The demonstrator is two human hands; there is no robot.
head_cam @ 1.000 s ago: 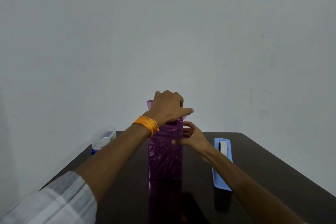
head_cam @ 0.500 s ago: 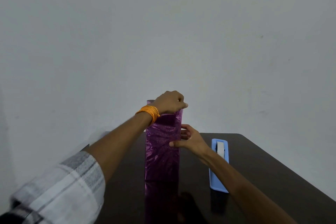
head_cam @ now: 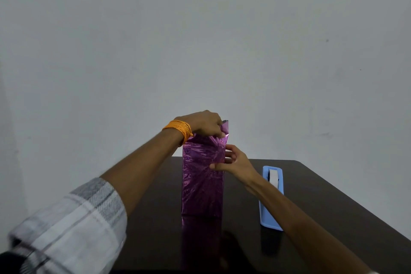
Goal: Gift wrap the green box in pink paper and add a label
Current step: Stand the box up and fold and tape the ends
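A tall box wrapped in shiny pink paper (head_cam: 201, 182) stands upright on the dark table (head_cam: 311, 196); no green shows. My left hand (head_cam: 203, 124), with an orange thread band at the wrist, is on top of the box and pinches the loose paper at its upper end. A flap of paper (head_cam: 225, 130) sticks up at the top right corner. My right hand (head_cam: 233, 160) holds the box's upper right edge, thumb across the near face and fingers behind the side.
A light blue tape dispenser (head_cam: 271, 198) with a white roll lies on the table right of the box, under my right forearm. A plain grey wall stands right behind the table's far edge.
My left hand has moved from pressing flat on the top to pinching the paper, and a flap now stands up at the top right. The right hand stays on the box's right edge.
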